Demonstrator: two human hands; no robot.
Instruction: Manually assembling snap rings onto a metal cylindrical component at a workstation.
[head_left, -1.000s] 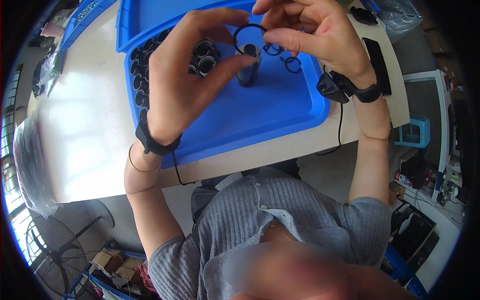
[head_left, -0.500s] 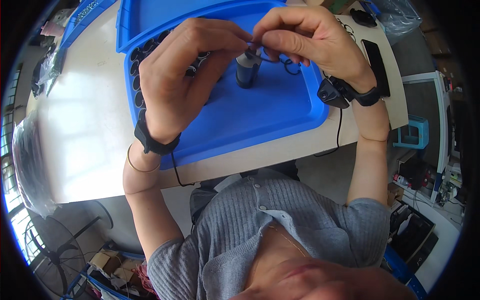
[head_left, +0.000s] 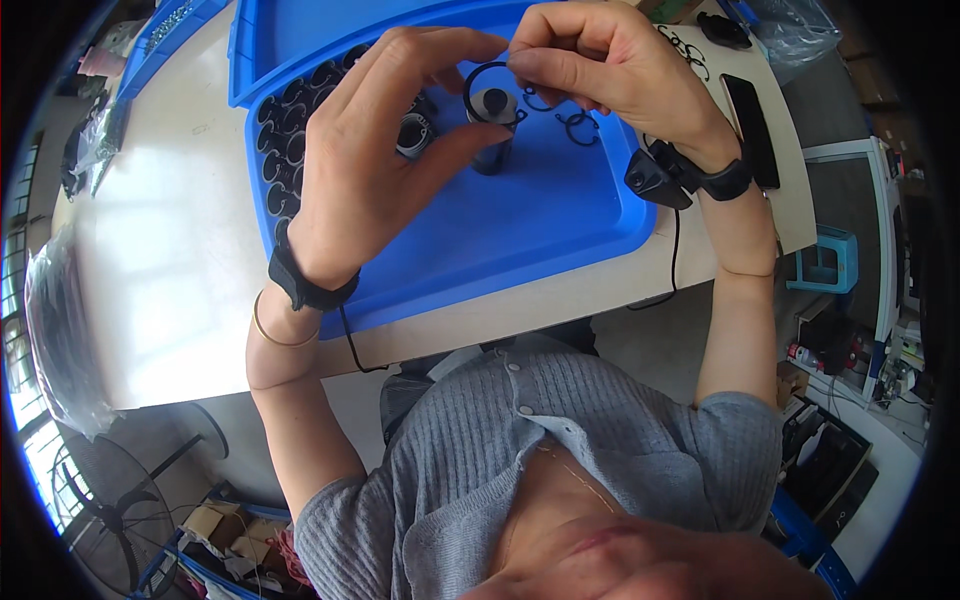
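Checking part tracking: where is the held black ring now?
In the head view's upper middle, the black ring is between the left hand and the right hand, with the upright cylinder appearing behind it.

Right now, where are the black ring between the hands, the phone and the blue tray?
Black ring (head_left: 467,92): head view, left curve.
Phone (head_left: 753,132): head view, middle of dark face.
Blue tray (head_left: 545,212): head view, bare inside floor.
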